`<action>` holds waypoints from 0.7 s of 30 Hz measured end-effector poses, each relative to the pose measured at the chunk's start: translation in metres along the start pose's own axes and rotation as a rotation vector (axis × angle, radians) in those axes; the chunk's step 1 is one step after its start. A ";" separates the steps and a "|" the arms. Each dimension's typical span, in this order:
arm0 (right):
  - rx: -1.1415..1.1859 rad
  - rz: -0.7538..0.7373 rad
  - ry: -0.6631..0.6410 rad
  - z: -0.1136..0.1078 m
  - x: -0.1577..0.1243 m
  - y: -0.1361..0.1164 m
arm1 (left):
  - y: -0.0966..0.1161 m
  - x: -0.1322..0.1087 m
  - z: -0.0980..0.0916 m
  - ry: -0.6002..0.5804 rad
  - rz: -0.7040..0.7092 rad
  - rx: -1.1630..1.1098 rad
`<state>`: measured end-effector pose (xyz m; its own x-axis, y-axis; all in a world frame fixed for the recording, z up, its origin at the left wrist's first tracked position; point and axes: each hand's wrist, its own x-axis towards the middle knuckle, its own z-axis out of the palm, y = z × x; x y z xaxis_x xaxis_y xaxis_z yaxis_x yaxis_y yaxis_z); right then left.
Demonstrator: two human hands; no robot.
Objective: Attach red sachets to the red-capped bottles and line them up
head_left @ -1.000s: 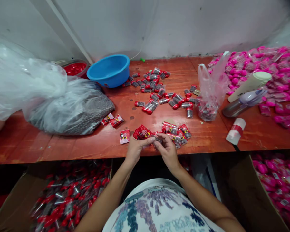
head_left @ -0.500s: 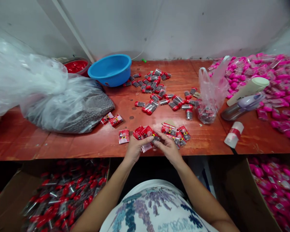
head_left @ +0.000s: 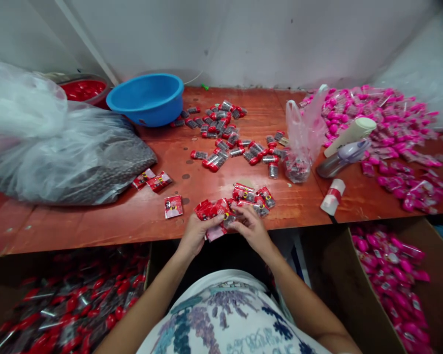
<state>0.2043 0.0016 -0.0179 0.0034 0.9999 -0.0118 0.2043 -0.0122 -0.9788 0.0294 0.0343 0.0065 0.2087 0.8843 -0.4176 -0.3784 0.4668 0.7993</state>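
Packets (head_left: 222, 207), glossy red plastic (print too small to read), bunched over near edge of table (head_left: 96, 223); left hand (head_left: 195, 233) pinching bunch, right hand (head_left: 254, 231) gripping one's greyish end. Basin (head_left: 145, 96) smooth, round.

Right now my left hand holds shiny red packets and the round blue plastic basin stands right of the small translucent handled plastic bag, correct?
Not quite: in the head view, your left hand holds shiny red packets, but the round blue plastic basin stands left of the small translucent handled plastic bag.
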 end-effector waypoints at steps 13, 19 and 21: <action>-0.946 -0.237 -0.311 -0.056 0.060 0.013 | -0.019 0.040 -0.014 0.032 -0.171 0.267; -0.955 -0.258 -0.360 -0.086 0.048 0.018 | -0.029 0.048 0.011 -0.135 -0.268 0.385; -0.946 -0.252 -0.347 -0.099 0.032 0.018 | -0.037 0.036 0.025 -0.157 -0.250 0.382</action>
<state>0.3046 0.0331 -0.0155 -0.3973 0.9171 -0.0336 0.8454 0.3515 -0.4023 0.0733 0.0485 -0.0277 0.3955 0.7199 -0.5703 0.0524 0.6022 0.7966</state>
